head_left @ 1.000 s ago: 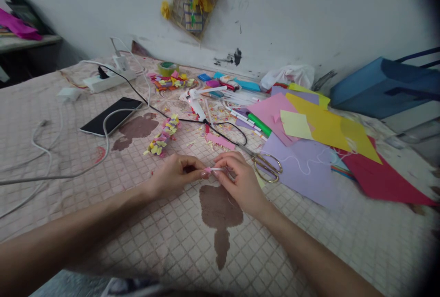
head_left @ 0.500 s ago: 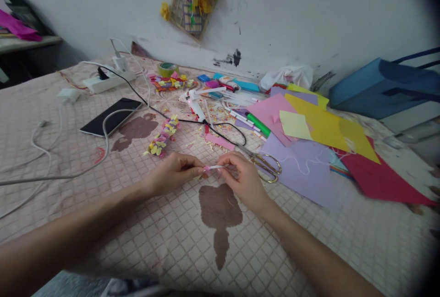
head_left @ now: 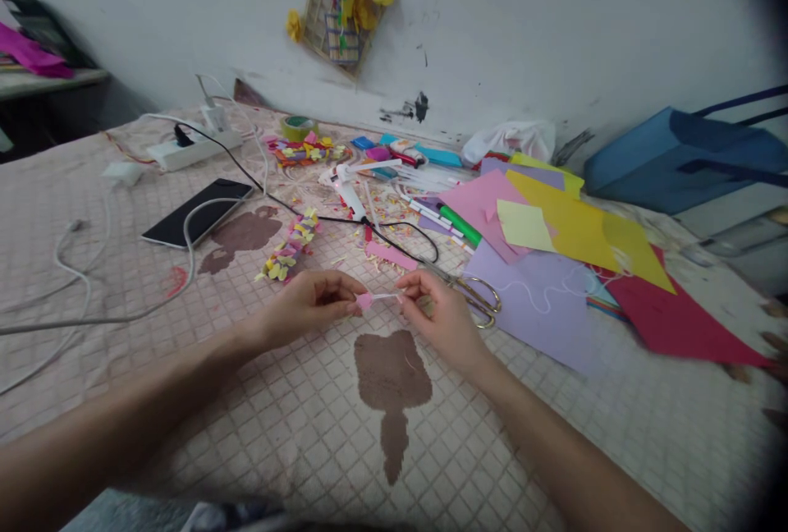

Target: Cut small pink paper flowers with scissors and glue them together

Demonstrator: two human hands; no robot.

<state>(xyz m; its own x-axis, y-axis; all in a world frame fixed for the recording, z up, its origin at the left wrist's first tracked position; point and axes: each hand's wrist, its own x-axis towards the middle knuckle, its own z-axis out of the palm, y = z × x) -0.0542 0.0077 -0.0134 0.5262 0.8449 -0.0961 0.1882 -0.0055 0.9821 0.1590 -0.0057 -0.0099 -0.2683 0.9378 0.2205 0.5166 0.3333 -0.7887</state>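
A small pink paper piece (head_left: 364,300) is pinched at the fingertips of my left hand (head_left: 311,304). A thin white stick or strip (head_left: 386,296) runs from it across to my right hand (head_left: 440,317), whose thumb and forefinger grip the far end. Both hands are held just over the quilted cloth (head_left: 308,417). Gold-handled scissors (head_left: 486,302) lie right beside my right hand, their blades partly hidden behind it. Beyond my left hand rests a fringed stick of yellow, pink and purple paper bits (head_left: 289,249).
A white glue gun (head_left: 350,194) with a black cord stands behind my hands among paper scraps. Coloured sheets (head_left: 535,302) and a green marker (head_left: 460,224) spread to the right. Leftward are a dark tablet-like slab (head_left: 197,212), cables and a power strip (head_left: 194,150). A wall rises behind.
My hands have drawn slightly apart. The pink paper piece has turned and shows a flatter face, and the white strip looks thinner between my fingers.
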